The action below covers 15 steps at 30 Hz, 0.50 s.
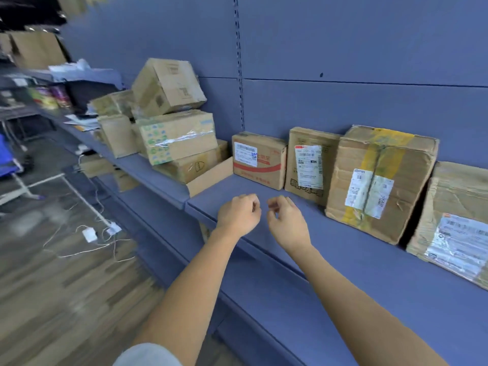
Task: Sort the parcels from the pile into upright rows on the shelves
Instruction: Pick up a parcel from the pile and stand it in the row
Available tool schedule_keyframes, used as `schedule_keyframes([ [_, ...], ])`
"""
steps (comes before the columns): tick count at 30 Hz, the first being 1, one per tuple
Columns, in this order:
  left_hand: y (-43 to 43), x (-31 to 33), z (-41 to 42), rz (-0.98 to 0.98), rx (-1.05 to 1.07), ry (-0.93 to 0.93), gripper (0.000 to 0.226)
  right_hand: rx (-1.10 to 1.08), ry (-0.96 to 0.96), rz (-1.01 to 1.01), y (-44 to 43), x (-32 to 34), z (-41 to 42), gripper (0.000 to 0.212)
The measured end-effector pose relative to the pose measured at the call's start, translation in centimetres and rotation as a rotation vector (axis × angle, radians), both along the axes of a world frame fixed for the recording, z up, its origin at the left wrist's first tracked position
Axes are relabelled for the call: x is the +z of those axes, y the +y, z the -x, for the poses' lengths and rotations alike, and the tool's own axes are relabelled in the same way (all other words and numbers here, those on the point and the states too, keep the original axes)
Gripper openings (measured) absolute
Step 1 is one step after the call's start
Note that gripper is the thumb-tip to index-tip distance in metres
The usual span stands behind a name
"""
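pile [169, 122] left of upright row [340, 170]

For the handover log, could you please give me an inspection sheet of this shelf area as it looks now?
Surface: blue shelf, front strip bare beside the hands.
Job's things: four parcels stand in a row against the back panel: red-striped box, white-label box, yellow-taped box, box at the right edge. A pile of boxes is stacked loosely to the left.
Clutter: papers and blurred items farther left.
Hands: left hand and right hand over the shelf front, fingers loosely curled, holding nothing.
Cables: white cables and plugs on the floor.
Surroundings: wooden floor, blue back panel.
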<state>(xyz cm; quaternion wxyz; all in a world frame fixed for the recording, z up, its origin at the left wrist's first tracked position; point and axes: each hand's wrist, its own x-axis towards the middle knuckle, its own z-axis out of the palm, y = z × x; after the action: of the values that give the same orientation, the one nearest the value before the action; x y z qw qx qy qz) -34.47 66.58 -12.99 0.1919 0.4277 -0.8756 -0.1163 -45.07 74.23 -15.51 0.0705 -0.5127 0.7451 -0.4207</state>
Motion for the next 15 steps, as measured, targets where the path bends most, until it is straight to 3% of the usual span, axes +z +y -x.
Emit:
schedule_keyframes([
  [15,-14.0,-0.3,-19.5,-0.037,0.234,0.008,0.016,0.241,-0.051,-0.073,-17.1,0.4,-18.6,0.018],
])
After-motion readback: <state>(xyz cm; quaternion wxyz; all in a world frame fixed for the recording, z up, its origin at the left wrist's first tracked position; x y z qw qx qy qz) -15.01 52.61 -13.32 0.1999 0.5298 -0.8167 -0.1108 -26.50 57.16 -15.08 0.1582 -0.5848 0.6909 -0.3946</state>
